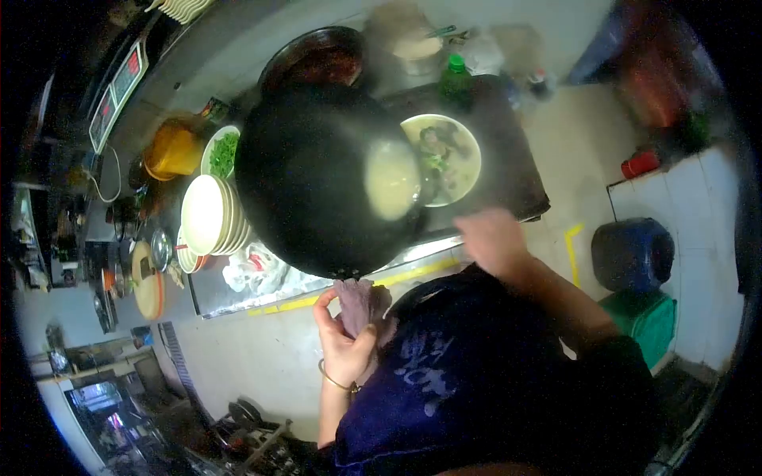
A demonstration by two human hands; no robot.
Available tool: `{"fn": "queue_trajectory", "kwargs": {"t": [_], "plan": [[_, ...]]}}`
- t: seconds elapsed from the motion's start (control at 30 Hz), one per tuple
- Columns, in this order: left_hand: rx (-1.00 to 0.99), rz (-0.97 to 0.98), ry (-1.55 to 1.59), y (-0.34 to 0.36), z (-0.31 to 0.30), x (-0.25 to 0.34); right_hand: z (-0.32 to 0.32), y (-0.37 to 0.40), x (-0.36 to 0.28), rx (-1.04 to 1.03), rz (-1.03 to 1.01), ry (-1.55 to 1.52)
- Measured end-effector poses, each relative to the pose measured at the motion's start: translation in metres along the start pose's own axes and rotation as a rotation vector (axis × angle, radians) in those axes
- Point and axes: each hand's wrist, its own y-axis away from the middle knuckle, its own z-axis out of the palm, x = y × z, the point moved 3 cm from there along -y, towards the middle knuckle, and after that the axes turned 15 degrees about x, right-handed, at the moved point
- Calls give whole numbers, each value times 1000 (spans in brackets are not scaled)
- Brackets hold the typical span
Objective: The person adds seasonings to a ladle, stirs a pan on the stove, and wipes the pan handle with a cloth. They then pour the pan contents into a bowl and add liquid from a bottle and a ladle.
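Observation:
My left hand (348, 349) is closed on a purple cloth (361, 305) at the near edge of a large black wok (309, 182); the handle itself is hidden under the cloth. The wok is tilted to the right, with pale, milky soup (391, 178) gathered at its lip. Against that lip stands a white bowl (479, 163) of soup with green and dark pieces in it. My right hand (498, 244) is just below the bowl, apart from it and smeared by motion, so its fingers cannot be made out.
Left of the wok are stacked white bowls (202, 214), a bowl of chopped greens (225, 155), a plastic bag (254, 270) and a yellow container (175, 151). Behind stand a dark pot (274, 59) and a green-capped bottle (456, 79). A blue barrel (633, 255) stands at right.

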Motion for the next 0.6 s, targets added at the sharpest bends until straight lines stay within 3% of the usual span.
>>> {"fn": "queue_trajectory", "kwargs": {"t": [0.03,0.13,0.17,0.27,0.43,0.6], "plan": [[0,-30,-13,1,-1,3,-17,2,2,259,-127,-9],[-6,-37,-64,3,-3,2,-13,10,2,130,-101,-209],[-11,-23,-82,3,-4,3,-2,8,-7,189,-133,-220],[2,-13,-66,4,-3,4,20,-5,-12,76,-138,-126],[8,-27,-9,6,-5,-2,-10,11,5,218,-158,-104],[0,-94,-29,6,-7,0,12,3,-4,160,-114,-239]]}}
